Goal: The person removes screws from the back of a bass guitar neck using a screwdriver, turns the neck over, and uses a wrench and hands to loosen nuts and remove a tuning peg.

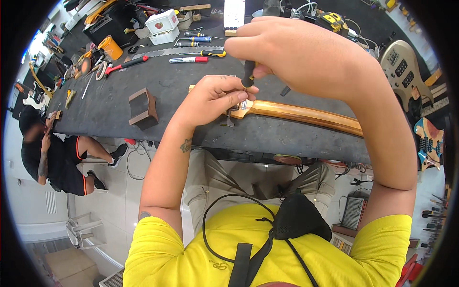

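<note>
A wooden guitar neck (pixel 306 115) lies on the dark bench mat with its back up, its headstock end toward the left. My left hand (pixel 217 99) is closed over the headstock, which it mostly covers; thumb and fingertips come together beside the screwdriver's lower end. A metal tuning peg (pixel 227 121) shows below that hand. In my right hand (pixel 272 48) is a black and yellow screwdriver (pixel 248 74), gripped by the handle from above and held nearly upright. Its tip meets the headstock area between my left fingers, where the exact contact is hidden.
A brown curved neck-support block (pixel 143 109) stands left of the headstock. Beyond lie a red marker (pixel 188 60), a long saw blade (pixel 167 51), screwdrivers (pixel 193 39), a white box (pixel 161 21) and an orange cup (pixel 110 47). A guitar (pixel 404 67) stands right; another person (pixel 52 148) sits left.
</note>
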Available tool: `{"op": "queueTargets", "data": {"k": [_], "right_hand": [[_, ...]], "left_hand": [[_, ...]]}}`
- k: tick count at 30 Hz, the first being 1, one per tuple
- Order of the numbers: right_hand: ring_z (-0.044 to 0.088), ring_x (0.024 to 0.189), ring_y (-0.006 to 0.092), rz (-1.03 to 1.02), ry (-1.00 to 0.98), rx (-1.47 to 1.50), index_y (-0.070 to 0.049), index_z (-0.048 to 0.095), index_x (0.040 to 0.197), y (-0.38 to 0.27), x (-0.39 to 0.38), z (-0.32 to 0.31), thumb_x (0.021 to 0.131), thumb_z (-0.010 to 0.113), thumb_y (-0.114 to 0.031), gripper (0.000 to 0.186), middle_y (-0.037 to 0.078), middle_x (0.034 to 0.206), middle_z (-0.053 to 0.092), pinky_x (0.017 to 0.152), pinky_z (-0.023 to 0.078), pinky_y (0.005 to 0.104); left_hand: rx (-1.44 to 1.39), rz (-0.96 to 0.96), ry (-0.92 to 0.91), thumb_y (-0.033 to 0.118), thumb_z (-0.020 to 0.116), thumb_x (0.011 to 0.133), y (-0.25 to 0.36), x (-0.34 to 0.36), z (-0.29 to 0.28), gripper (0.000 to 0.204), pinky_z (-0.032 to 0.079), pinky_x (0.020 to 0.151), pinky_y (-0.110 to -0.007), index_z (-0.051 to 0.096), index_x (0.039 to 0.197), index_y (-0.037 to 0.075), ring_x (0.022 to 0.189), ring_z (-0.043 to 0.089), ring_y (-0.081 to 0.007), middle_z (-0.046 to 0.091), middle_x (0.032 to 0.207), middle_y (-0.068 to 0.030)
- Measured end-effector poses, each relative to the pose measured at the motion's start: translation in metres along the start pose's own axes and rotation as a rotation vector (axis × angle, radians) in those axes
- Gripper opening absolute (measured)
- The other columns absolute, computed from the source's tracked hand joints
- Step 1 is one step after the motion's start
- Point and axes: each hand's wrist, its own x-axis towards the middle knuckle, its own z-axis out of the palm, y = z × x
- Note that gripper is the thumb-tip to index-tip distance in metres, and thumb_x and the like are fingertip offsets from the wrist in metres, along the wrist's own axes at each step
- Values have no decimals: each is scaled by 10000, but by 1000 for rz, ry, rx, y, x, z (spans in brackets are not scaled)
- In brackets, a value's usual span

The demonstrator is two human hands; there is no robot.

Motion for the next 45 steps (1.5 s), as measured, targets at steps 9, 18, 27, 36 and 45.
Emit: {"op": "queueTargets", "data": {"k": [9,18,27,36,45], "right_hand": [[770,742,322,247,-144,-251,-81,768,730,-16,13,-14,1003,619,-526,543,138,738,742,626,582,433],[756,793,382,-212,178,41,-56,649,1105,10,-7,4,921,727,-287,306,168,849,747,708,600,458],[757,866,397,227,-246,-51,-46,740,933,-16,7,-25,1014,672,-301,276,186,865,755,745,586,458],[749,958,413,347,-248,48,-40,664,1257,-19,9,-30,839,801,-529,658,225,987,758,806,595,495],[688,1030,366,-1,-140,144,-69,671,1055,5,4,-9,864,723,-22,203,128,1137,640,860,544,460]], "left_hand": [[349,200,-19,83,745,935,4,-3,-12,83,533,686,-347,783,933,9,709,696,-245,723,788,-147],[151,-142,81,23,864,848,15,-4,3,151,499,595,-258,730,802,-28,680,635,-61,718,714,-33],[61,-87,-23,62,797,926,-10,-1,-9,112,591,720,-268,786,1001,-21,836,733,-99,797,932,-59],[-33,38,-43,-15,753,918,-9,3,-3,101,556,771,-297,694,836,-15,788,686,-97,739,805,-38],[52,-101,-7,91,861,879,-4,20,-9,234,489,667,-271,653,798,22,735,596,-56,705,789,4]]}}
